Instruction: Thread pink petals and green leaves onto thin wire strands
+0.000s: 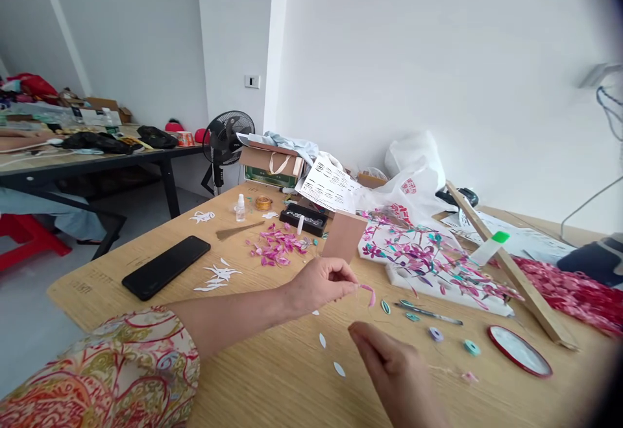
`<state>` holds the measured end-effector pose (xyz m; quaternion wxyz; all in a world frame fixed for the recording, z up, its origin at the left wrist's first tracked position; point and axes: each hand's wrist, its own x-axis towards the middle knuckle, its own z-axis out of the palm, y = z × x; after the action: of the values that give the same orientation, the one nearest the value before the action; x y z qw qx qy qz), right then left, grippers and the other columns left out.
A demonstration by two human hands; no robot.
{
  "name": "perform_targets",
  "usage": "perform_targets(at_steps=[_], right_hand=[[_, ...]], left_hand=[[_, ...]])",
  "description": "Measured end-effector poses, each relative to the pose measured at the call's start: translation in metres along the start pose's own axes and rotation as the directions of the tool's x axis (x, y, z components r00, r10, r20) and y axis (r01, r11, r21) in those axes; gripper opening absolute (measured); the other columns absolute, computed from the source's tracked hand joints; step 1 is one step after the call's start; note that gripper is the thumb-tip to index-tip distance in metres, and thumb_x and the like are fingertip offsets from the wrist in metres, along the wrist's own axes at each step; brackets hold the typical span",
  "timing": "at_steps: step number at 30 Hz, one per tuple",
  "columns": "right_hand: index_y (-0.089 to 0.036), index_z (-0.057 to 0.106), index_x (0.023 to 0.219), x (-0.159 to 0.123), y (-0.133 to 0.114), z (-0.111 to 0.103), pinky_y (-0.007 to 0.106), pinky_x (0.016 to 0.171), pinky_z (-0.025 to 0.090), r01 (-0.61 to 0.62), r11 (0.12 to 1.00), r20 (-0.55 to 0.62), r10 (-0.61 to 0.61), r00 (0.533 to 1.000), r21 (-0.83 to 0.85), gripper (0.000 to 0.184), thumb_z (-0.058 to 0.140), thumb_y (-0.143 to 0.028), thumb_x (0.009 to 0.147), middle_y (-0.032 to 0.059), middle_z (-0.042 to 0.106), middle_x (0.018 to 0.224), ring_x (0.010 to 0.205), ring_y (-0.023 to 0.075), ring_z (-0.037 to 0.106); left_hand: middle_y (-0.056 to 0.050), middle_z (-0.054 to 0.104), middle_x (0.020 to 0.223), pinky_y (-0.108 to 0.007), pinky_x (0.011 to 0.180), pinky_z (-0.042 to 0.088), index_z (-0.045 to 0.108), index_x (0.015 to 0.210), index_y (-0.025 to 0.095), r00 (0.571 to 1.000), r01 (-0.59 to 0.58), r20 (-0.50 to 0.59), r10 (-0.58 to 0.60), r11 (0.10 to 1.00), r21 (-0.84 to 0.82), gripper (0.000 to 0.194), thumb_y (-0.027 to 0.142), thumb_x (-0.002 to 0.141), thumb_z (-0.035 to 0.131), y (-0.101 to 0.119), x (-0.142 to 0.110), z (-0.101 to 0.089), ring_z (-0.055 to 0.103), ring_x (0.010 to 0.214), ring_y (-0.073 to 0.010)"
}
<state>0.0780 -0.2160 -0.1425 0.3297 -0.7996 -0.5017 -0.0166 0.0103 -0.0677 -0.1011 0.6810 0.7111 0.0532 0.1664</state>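
Note:
My left hand (324, 283) is stretched out over the middle of the table, thumb and finger pinched on a small pink petal (372, 297) that dangles from the fingertips. Nearer to me, my right hand (392, 362) is closed with its fingertips together; whatever it holds, if anything, is too fine to make out. White leaf-shaped pieces (322, 340) lie on the wood between my hands and below. Right of the left hand lie a teal-edged leaf piece (385, 306) and a pen (431, 312). A purple spool (435, 334) and a mint-green spool (471, 347) rest beyond the right hand.
Pink petals (276, 244) are heaped behind my left hand, near a black tray (304, 219). A phone (166, 267) lies at the left. Finished flower sprays (428, 252) rest on white foam, with a wooden bar (516, 278) and a red-rimmed round dish (520, 351) at the right.

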Motion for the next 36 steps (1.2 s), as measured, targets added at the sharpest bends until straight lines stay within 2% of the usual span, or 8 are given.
perform_targets(at_steps=[5,9,13,17,22,28,32,36], right_hand=[[-0.023,0.063,0.074,-0.016,-0.024,-0.029,0.02,0.047,0.038,0.174,0.974,-0.034,-0.181,0.983,-0.146,0.026,0.04,-0.03,0.083,0.0019,0.059,0.056,0.05,0.0138,0.054],[-0.025,0.064,0.075,0.008,-0.017,-0.065,0.022,0.047,0.039,0.073,0.972,-0.186,-0.116,0.976,-0.224,0.024,0.043,-0.036,0.079,0.0023,0.063,0.062,0.052,0.0155,0.056],[-0.021,0.063,0.072,0.034,0.007,-0.058,0.022,0.05,0.04,-0.094,0.993,-0.157,0.083,0.984,-0.067,0.028,0.043,-0.039,0.079,0.0009,0.062,0.062,0.057,0.0164,0.056],[-0.019,0.062,0.07,0.026,0.015,-0.022,0.019,0.047,0.039,-0.092,0.996,-0.044,0.092,0.995,0.014,0.031,0.041,-0.038,0.081,-0.0012,0.059,0.055,0.052,0.0136,0.053],[-0.02,0.061,0.075,-0.009,-0.008,-0.011,0.018,0.046,0.038,0.15,0.984,-0.033,-0.154,0.988,-0.1,0.03,0.035,-0.03,0.086,-0.0011,0.058,0.054,0.046,0.0111,0.053],[-0.024,0.063,0.075,0.004,-0.02,-0.06,0.019,0.044,0.037,0.195,0.925,-0.182,-0.263,0.947,-0.326,0.029,0.037,-0.032,0.085,0.0018,0.063,0.062,0.049,0.0124,0.056],[-0.022,0.063,0.07,0.03,-0.004,-0.066,0.019,0.044,0.037,0.084,0.959,-0.207,-0.144,0.968,-0.272,0.03,0.039,-0.036,0.082,-0.0007,0.06,0.055,0.047,0.012,0.054],[-0.019,0.061,0.067,0.031,0.011,-0.035,0.018,0.043,0.037,0.021,0.996,-0.08,-0.028,0.996,-0.091,0.033,0.039,-0.038,0.083,-0.0023,0.055,0.049,0.047,0.0115,0.051]], left_hand=[[0.001,0.049,0.063,-0.02,0.056,0.033,0.056,0.064,0.012,0.955,-0.294,0.107,0.278,0.825,0.483,0.008,0.012,0.071,0.052,-0.006,0.005,0.0,0.044,0.06,-0.0081],[-0.001,0.052,0.067,-0.02,0.06,0.034,0.058,0.067,0.012,0.877,-0.458,0.383,0.291,0.747,0.481,0.008,0.01,0.072,0.052,0.003,0.0,0.0,0.045,0.064,-0.009],[0.001,0.051,0.063,-0.019,0.054,0.034,0.057,0.068,0.012,0.936,-0.183,0.329,0.122,0.97,0.16,0.007,0.019,0.071,0.057,0.011,-0.008,0.001,0.044,0.057,-0.0069],[0.003,0.047,0.058,-0.018,0.05,0.034,0.055,0.068,0.011,0.993,0.023,0.119,-0.007,0.99,-0.136,0.015,0.025,0.067,0.061,0.009,-0.007,0.002,0.041,0.052,-0.0056],[0.003,0.048,0.059,-0.018,0.049,0.033,0.055,0.067,0.012,0.999,0.007,-0.046,-0.006,1.0,0.003,0.011,0.022,0.067,0.059,-0.002,0.003,0.003,0.041,0.052,-0.0059],[0.001,0.05,0.062,-0.019,0.055,0.032,0.058,0.063,0.013,0.967,-0.246,0.165,0.193,0.871,0.425,0.007,0.012,0.069,0.054,0.001,0.001,0.002,0.044,0.061,-0.0082],[0.001,0.051,0.063,-0.02,0.054,0.033,0.058,0.067,0.011,0.951,-0.14,0.298,0.085,0.976,0.169,0.006,0.017,0.068,0.058,0.01,-0.007,0.002,0.044,0.057,-0.007],[0.003,0.047,0.056,-0.019,0.05,0.033,0.056,0.066,0.011,0.982,0.077,0.184,-0.05,0.987,-0.144,0.019,0.028,0.064,0.064,0.01,-0.009,0.002,0.041,0.052,-0.0056]])
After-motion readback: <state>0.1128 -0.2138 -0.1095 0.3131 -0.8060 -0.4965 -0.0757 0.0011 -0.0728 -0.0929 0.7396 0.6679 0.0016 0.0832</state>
